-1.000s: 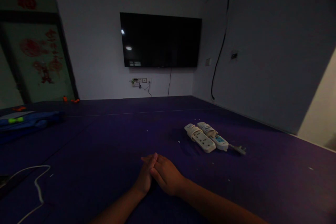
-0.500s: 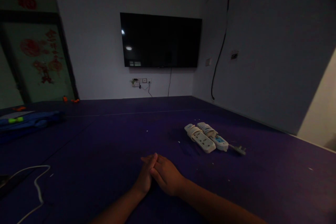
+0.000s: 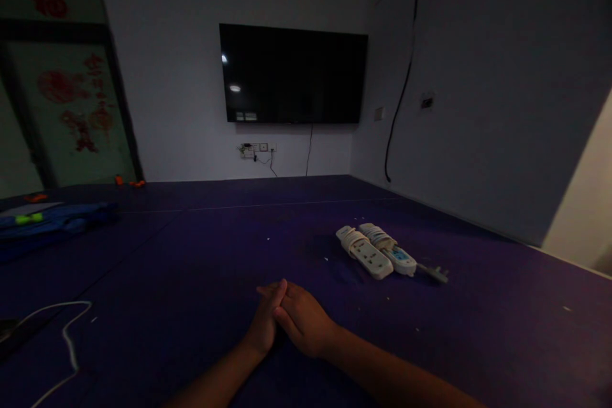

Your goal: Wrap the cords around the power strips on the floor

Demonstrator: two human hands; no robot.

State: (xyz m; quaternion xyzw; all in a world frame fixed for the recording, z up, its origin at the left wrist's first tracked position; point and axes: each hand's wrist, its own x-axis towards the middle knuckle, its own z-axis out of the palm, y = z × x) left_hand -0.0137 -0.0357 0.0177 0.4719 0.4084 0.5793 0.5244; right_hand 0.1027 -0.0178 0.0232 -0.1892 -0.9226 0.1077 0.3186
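My left hand [image 3: 264, 325] and my right hand [image 3: 306, 322] rest clasped together low in the middle of the head view, on the purple floor covering [image 3: 201, 280]. The right hand's fingers fold over the left, whose fingers are mostly hidden; both hands are closed and no object shows in them. Ahead and to the right, apart from the hands, two white power strips lie side by side. The nearer power strip [image 3: 375, 259] has its cord wound around one end. Beside it is the other power strip [image 3: 401, 259], also cord-wrapped, with a blue label and a plug [image 3: 436, 274] trailing right.
A white cable [image 3: 69, 338] curves at the lower left. Farther back on that side lies blue cloth [image 3: 71, 218] with a yellow-green item [image 3: 29, 218] on top. A television [image 3: 294, 73] hangs on the far wall, and a black cable [image 3: 401, 95] dangles along the right wall.
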